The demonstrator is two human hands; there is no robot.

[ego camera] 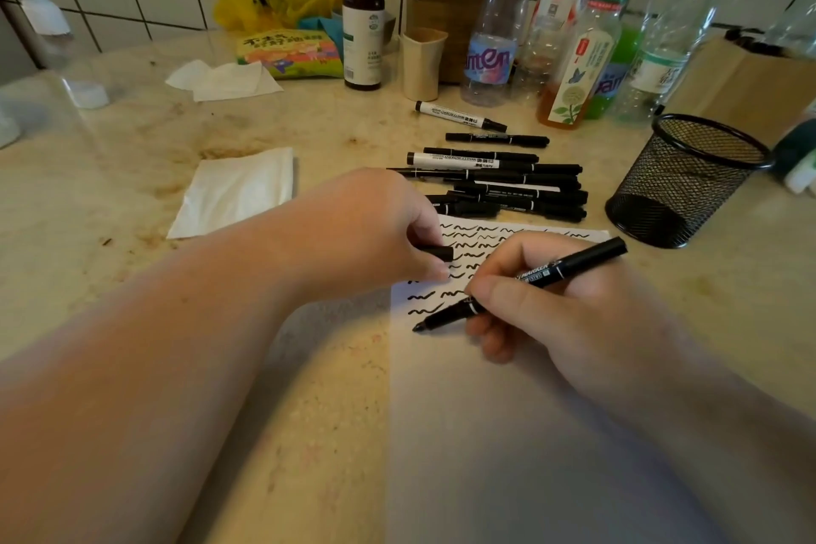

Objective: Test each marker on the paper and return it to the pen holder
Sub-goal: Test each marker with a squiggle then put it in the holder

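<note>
My right hand (547,305) grips an uncapped black marker (574,265), its tip touching the white paper (485,433) near the left edge, below rows of black squiggles. My left hand (375,230) rests on the paper's upper left corner and pinches the black marker cap (439,253). A pile of several black markers (503,181) lies beyond the paper. The black mesh pen holder (689,181) stands to the right of the pile; I see no marker inside it.
Several plastic bottles (490,35) and a dark pump bottle (363,31) line the back by the tiled wall. A beige cup (421,62), a cardboard box (750,84), folded tissues (238,190) and a snack bag (291,53) sit on the counter.
</note>
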